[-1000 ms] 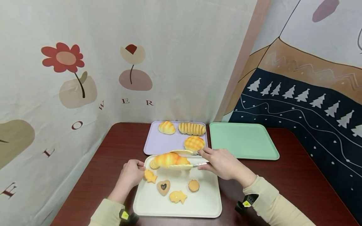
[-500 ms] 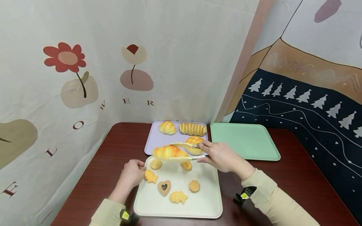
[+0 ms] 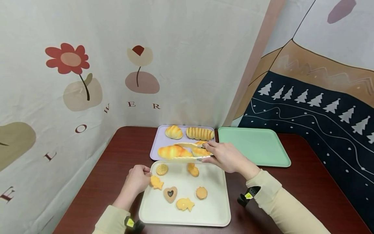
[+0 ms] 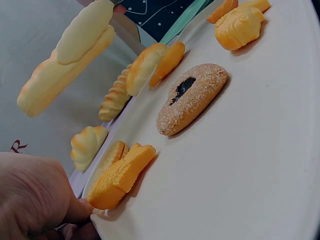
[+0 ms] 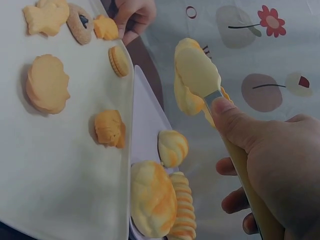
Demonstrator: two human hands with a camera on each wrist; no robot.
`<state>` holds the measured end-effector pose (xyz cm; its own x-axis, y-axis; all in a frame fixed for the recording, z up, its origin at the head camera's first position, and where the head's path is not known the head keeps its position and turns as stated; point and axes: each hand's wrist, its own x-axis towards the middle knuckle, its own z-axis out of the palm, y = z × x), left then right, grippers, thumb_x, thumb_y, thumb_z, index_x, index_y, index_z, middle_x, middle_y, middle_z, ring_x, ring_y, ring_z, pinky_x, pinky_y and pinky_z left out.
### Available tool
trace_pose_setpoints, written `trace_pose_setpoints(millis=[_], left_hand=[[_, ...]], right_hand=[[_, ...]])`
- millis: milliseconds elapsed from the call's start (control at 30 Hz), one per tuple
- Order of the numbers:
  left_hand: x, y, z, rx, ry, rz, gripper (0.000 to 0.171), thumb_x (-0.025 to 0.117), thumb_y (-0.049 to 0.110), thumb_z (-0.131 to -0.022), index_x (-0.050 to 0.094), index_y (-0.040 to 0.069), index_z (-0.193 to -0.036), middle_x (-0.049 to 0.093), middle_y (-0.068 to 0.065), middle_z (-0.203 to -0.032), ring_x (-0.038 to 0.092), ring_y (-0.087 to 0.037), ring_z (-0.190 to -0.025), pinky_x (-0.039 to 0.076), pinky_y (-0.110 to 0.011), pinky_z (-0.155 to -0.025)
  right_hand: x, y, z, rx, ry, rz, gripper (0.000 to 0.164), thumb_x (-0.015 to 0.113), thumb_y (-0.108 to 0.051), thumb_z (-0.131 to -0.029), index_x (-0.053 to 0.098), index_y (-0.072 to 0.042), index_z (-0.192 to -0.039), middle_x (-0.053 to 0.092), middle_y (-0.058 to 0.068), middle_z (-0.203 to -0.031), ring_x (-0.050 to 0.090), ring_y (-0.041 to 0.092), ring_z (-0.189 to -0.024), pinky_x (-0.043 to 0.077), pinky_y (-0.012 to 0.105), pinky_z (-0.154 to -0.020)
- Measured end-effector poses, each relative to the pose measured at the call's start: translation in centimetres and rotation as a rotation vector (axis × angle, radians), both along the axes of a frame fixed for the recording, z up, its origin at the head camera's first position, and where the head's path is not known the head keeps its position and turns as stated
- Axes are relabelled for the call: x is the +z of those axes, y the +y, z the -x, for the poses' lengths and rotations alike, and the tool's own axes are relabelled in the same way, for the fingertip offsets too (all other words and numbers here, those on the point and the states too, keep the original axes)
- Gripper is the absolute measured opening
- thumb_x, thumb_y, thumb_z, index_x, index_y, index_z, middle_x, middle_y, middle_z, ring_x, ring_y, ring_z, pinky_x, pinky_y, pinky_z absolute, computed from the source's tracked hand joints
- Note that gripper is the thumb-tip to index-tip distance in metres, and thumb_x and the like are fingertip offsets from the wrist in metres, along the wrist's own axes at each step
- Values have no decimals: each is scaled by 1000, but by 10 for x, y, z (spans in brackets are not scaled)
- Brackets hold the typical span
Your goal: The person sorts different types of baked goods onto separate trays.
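Note:
My right hand point(image 3: 226, 156) grips a pair of tongs point(image 3: 184, 159) with pale, broad ends. Between those ends a golden croissant-shaped bread point(image 3: 167, 151) is held in the air, over the front of the lilac tray point(image 3: 159, 143). In the right wrist view, the thumb lies along the tongs' handle point(image 5: 241, 170). My left hand point(image 3: 136, 179) pinches the left rim of the white tray point(image 3: 210, 213), beside a fish-shaped cookie point(image 3: 156, 182); some of its fingers are hidden under the rim. Several cookies lie on this tray, among them a heart-shaped one point(image 3: 170, 194).
On the lilac tray are a small roll point(image 3: 174, 132), a long ridged bread point(image 3: 200, 133) and a round bread point(image 5: 153, 198), partly behind the tongs. A green tray point(image 3: 251, 146) stands at the right. Printed cloth point(image 3: 187, 65) hangs behind the table.
My right hand has carried the tongs and croissant-shaped bread up and away from me, off the white tray. A cookie beneath has come into view. My left hand stays at the rim.

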<state>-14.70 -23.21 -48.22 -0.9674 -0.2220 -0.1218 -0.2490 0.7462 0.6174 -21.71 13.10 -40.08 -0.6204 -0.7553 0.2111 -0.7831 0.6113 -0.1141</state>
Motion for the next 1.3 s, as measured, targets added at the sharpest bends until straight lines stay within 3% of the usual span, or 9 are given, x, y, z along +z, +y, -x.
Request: trace_pose_setpoints(millis=[633,1300], left_hand=[[1,2,1,5,-15,-1,12,68,9,-94,75,3,-100,69,-9,-90,64,-32,-87,54,-51,-81],[4,2,0,13,-27,-10,11,68,9,-95,75,2,-102,69,-8,-90,64,-31,-88,54,-51,-82]], right_hand=[[-10,-14,25,-81,-38,-41,62,65,-50,-104,61,-6,-148,65,10,-138,68,19,-87,57,39,-75],[-27,-22,54,-119,-93,-54,61,58,-52,-107,60,-9,-150,62,11,-144,70,28,-106,57,47,-87]])
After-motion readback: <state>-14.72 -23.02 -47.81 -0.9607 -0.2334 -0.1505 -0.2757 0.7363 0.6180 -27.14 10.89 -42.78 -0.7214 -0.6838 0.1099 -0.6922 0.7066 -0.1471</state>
